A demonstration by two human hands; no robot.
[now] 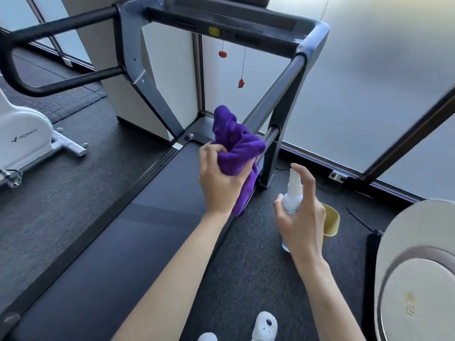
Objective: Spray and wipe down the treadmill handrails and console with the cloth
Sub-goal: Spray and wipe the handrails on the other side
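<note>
My left hand point(220, 183) grips a bunched purple cloth point(234, 141) held up in front of the lower end of the treadmill's right handrail point(275, 89). My right hand point(301, 217) holds a small white spray bottle point(293, 195) upright, index finger curled over its nozzle, which sits just right of the cloth. The dark handrail rises to the console bar point(221, 23) at the top. The left handrail point(61, 23) runs off to the left. A yellow safety key and red clip point(241, 83) hang under the console.
The treadmill belt point(138, 230) stretches below my arms. A white exercise machine point(22, 136) stands at left. A yellow cup point(331, 220) sits on the dark floor behind my right hand. A round metallic lid point(416, 267) fills the lower right. Frosted glass panels line the right side.
</note>
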